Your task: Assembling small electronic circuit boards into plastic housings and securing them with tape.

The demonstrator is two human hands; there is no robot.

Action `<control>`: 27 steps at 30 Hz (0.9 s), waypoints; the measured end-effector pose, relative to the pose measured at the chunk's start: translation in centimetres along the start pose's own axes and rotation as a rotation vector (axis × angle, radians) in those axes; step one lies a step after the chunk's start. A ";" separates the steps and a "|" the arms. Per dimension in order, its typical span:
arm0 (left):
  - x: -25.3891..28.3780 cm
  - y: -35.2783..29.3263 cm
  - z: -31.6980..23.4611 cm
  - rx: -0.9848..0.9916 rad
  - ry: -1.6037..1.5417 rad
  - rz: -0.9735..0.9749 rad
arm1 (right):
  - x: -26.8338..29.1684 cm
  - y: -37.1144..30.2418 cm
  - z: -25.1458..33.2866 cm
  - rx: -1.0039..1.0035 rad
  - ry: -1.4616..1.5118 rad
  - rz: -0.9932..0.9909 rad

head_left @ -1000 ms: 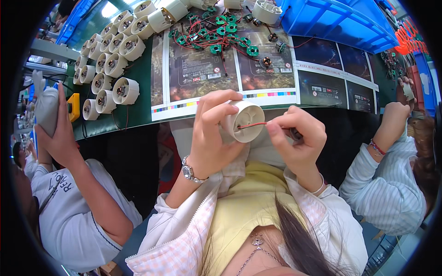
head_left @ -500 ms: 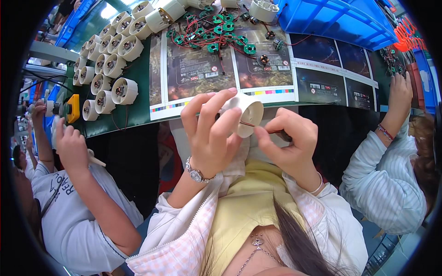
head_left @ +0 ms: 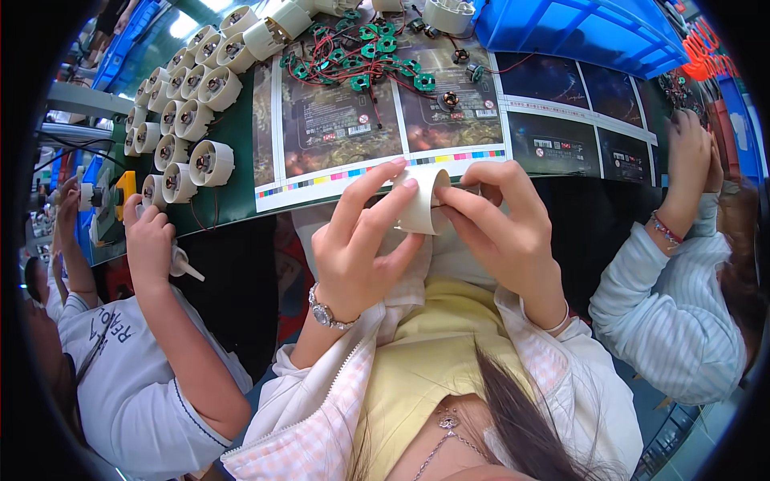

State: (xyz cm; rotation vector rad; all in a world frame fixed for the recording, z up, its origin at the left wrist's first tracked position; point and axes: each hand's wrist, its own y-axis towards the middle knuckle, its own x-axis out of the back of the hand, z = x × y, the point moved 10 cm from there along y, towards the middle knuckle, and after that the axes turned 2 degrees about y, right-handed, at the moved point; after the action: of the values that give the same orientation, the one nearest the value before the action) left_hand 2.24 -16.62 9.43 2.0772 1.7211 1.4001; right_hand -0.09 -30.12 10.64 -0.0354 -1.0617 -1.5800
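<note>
Housing (head_left: 417, 212), seemingly light, stiff and best held round its outer wall, was before the table (head_left: 244, 172), gripped by your left hand (head_left: 350, 256), your right hand (head_left: 511, 240) at its open end, finger hold unclear.

Inside of white housing (head_left: 417, 210): turned aside, mostly out of sight. Part of its near wall covered by fingers of left hand (head_left: 357, 256). Right hand (head_left: 513, 232): fingertips at the housing's opening, partly behind its rim; anything pinched there cannot be made out. Its palm faces away.

Green circuit boards (head_left: 387, 44) overlap under tangled wires; count uncertain, many wire ends buried. Fine print on printed sheet (head_left: 298, 154) too small to read. Blue crate (head_left: 577, 38) and second housing (head_left: 447, 18) cut by upper edge; crate's contents not visible.

Left co-worker's bottle (head_left: 181, 263): body largely behind hand. Right co-worker's hand (head_left: 688, 156): blurred, its work unclear.
</note>
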 end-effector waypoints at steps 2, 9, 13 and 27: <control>-0.1 0.1 0.2 0.029 0.039 0.032 | 0.2 0.0 0.0 0.013 -0.024 -0.010; 0.1 0.4 -0.2 -0.013 -0.085 0.033 | 0.3 -0.5 -0.5 -0.021 0.182 -0.044; 0.2 0.8 -0.8 0.009 -0.197 0.097 | 0.0 -1.0 -1.7 -0.094 0.423 0.027; -0.3 0.4 -4.0 -0.046 -0.401 -0.228 | -8.4 -9.1 -5.0 -1.014 1.709 -0.267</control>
State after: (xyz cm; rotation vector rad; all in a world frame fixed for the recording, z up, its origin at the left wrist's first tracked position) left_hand -0.22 -18.83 11.77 1.9005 1.6704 0.8779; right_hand -2.04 -27.60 -2.34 0.6638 1.0831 -1.4956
